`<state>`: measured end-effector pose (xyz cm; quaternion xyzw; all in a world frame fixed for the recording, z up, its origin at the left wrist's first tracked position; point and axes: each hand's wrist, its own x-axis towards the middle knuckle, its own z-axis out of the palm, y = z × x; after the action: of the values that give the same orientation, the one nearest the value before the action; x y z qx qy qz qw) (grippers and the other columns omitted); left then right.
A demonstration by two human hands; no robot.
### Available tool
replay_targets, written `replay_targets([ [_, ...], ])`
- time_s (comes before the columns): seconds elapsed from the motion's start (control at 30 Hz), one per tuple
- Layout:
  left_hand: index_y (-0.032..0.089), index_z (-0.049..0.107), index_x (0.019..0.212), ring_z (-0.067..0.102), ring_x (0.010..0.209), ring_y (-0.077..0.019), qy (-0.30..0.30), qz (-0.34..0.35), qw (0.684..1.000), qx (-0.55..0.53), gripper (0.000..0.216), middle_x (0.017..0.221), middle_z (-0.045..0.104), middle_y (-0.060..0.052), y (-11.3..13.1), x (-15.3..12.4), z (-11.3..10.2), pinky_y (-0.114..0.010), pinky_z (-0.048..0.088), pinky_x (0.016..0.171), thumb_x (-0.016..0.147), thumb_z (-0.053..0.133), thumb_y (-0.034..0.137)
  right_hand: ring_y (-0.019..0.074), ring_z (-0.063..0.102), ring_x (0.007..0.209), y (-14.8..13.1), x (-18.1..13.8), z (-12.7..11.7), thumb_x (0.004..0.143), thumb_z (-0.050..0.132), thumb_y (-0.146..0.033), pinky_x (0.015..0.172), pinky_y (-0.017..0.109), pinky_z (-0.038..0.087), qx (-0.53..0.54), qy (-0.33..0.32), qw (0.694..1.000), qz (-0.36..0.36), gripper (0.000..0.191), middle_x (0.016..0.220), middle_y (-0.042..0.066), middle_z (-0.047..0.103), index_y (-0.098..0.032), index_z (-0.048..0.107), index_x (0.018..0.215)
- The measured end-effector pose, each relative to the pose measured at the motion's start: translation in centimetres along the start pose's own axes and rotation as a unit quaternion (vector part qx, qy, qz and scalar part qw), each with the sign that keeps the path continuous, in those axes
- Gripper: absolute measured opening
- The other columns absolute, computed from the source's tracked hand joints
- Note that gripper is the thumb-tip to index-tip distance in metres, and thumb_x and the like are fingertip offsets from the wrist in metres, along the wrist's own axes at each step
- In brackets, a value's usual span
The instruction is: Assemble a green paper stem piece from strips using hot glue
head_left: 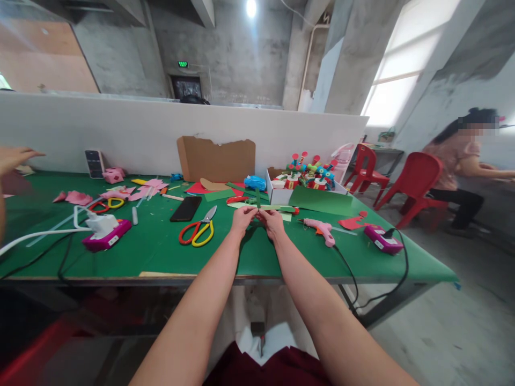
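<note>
Both my arms reach out over the green table (161,252). My left hand (242,219) and my right hand (272,221) meet near the table's middle, fingers pinched on a narrow green paper strip (258,199) that stands up between them. Red and yellow scissors (198,231) lie just left of my left hand. A pink glue gun (321,229) lies to the right of my right hand, its black cord trailing off the front edge.
A black phone (185,208), a white box of coloured paper crafts (309,179), a green sheet (319,201), torn cardboard (217,158) and pink paper scraps (120,190) lie around. Purple power strips sit at left (107,236) and right (382,239). A seated person (462,166) is at far right by red chairs (414,182). Another person's hand (14,158) shows at far left.
</note>
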<state>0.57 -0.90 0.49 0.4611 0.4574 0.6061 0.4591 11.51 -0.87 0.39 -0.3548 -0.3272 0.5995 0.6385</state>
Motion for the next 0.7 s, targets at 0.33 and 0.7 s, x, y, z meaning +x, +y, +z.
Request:
replay_targets([
  [0.33,0.016,0.067,0.065,0.059,0.056,-0.0126,0.016,-0.016,1.0,0.01,0.016,0.061,0.067,-0.001,0.51,-0.33,0.04,-0.022,0.044,0.053,0.063,0.074,0.03,0.0117,0.065,0.055,0.34,0.01,0.23,0.061,0.081,-0.012,0.066,0.025,0.057,-0.03,0.003,1.0,-0.002,0.018,0.056,-0.001,0.068,-0.015,0.064,0.06],
  [0.7,0.015,0.069,0.068,0.059,0.057,-0.0121,0.021,-0.015,1.0,0.018,0.018,0.061,0.067,-0.001,-0.22,0.08,-0.03,-0.021,0.044,0.053,0.061,0.077,0.029,0.0118,0.066,0.057,0.09,-0.05,0.36,0.064,0.078,-0.008,0.065,0.023,0.057,-0.006,0.01,1.0,0.023,0.013,0.059,0.0,0.071,-0.015,0.067,0.062],
])
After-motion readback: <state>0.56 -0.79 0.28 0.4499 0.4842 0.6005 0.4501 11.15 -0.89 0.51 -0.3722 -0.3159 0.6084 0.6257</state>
